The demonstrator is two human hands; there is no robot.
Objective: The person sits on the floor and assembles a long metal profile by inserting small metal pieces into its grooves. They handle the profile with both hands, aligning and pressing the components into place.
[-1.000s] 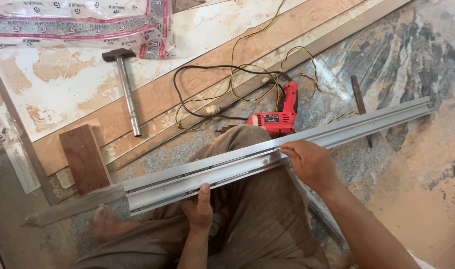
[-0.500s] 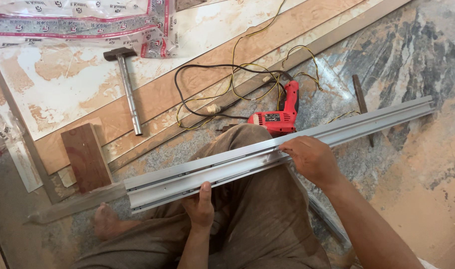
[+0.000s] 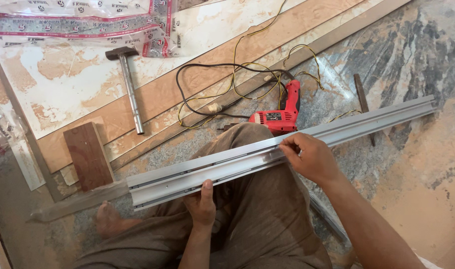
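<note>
A long grey aluminium channel (image 3: 367,122) lies across my lap, running from lower left to upper right. My left hand (image 3: 201,203) grips its near edge from below, thumb on top. My right hand (image 3: 311,158) rests on the channel's middle with the fingers curled over the grooves. My knees in brown trousers sit under the channel, and a bare foot (image 3: 107,219) shows at lower left.
A red electric drill (image 3: 280,113) with black and yellow cords lies just beyond my knee. A hammer (image 3: 128,87) rests on a pale board, a dark wood block (image 3: 88,155) to its lower left. A chisel (image 3: 362,102) lies right, a printed plastic bag (image 3: 83,22) at top.
The channel and both hands keep nearly the same place; my right hand has shifted slightly along the channel.
</note>
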